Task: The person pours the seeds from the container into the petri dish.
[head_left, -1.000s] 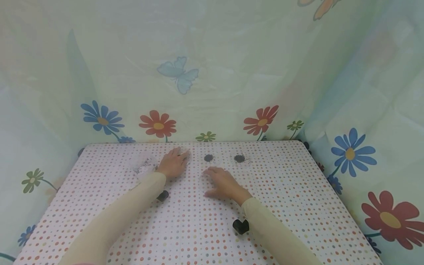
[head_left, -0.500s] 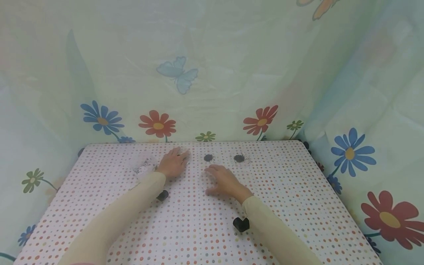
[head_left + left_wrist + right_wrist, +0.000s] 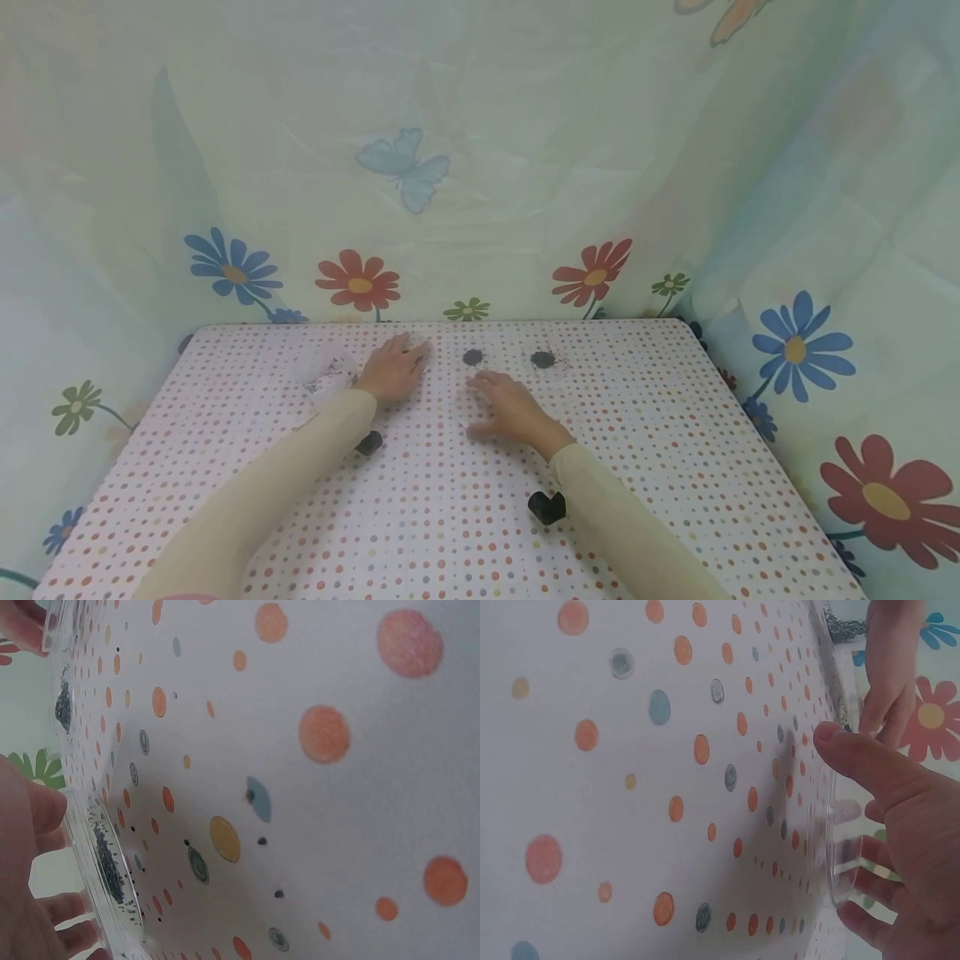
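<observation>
My left hand spans a shallow clear dish near the table's far edge. Its thumb and fingers grip the dish rim, and a heap of black grains lies inside. To the right, my right hand holds a second clear dish by its edge, thumb on one side and fingers curled on the other. No grains show in this one. Just beyond the right hand sits a clear dish with a round black heap; right of it is another such black heap.
Left of the left hand, a clear dish with scattered dark grains stands on the dotted tabletop. A few loose dark specks lie on the cloth. A flowered curtain rises behind the table and along both sides.
My right hand has shifted slightly away from me and to the right with its dish, toward the dish with the black heap. The left hand has stayed in place.
</observation>
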